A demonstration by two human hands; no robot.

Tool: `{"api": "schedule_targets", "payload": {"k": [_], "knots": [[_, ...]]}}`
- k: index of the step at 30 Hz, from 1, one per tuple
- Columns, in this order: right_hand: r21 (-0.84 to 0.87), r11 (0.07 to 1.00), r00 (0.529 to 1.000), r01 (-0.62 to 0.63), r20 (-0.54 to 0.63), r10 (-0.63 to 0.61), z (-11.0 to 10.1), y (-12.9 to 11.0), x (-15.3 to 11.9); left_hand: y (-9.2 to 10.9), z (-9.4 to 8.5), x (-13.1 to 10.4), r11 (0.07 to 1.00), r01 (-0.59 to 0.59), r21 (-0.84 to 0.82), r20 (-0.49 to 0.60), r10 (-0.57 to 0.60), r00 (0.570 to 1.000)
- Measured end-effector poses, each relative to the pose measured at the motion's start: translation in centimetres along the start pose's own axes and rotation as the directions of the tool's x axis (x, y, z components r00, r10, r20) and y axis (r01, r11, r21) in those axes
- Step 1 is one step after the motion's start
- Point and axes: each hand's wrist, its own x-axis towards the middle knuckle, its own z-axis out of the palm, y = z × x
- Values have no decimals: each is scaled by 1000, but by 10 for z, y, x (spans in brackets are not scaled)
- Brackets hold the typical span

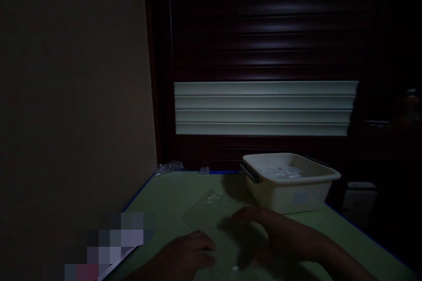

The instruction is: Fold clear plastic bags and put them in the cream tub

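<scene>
A clear plastic bag or sheet [207, 206] lies on the green tabletop [165, 210], just beyond my hands. My left hand [193, 252] is low in the middle, fingers bent and apart at the near edge of the plastic, with nothing seen in them. To its right, my right hand [263, 228] arches over the table with thumb and fingers spread, and no object shows between them. A small shiny spot [235, 268] on the table lies between the two hands; it is too dim to name.
A white bin [290, 193] with dark handles and clear plastic inside stands at the back right. Crumpled plastic [169, 167] lies at the far left corner. A wall borders the left; a blurred patch covers the lower left.
</scene>
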Motion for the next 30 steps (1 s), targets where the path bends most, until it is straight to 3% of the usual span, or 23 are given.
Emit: {"api": "schedule_targets", "payload": {"k": [5, 9, 12, 17, 20, 24, 26, 30], "knots": [[103, 990, 973, 92, 200, -111, 35, -23, 19, -12, 14, 1, 997, -40, 68, -5, 41, 999], [146, 982, 933, 121, 320, -163, 65, -17, 41, -12, 15, 2, 996, -38, 82, -32, 41, 999], [183, 976, 920, 116, 350, -175, 73, -12, 45, -8, 12, 4, 999, -30, 46, -35, 32, 999], [262, 962, 931, 75, 328, -162, 66, -18, 37, -1, 4, 4, 1000, -5, 6, -42, 5, 999], [343, 939, 957, 32, 259, -127, 58, -28, 25, 5, -1, 2, 996, 75, -39, -98, -78, 992], [654, 742, 987, -148, 150, 64, 54, -35, 16, 10, -8, 0, 976, 143, -167, -48, -153, 987], [713, 681, 986, -166, 118, 117, 56, -32, 19, 11, -9, 1, 965, 133, -225, -12, -140, 990], [783, 600, 983, -163, 77, 167, 64, -18, 30, 13, -7, 2, 939, 95, -331, -120, -142, 983]]}}
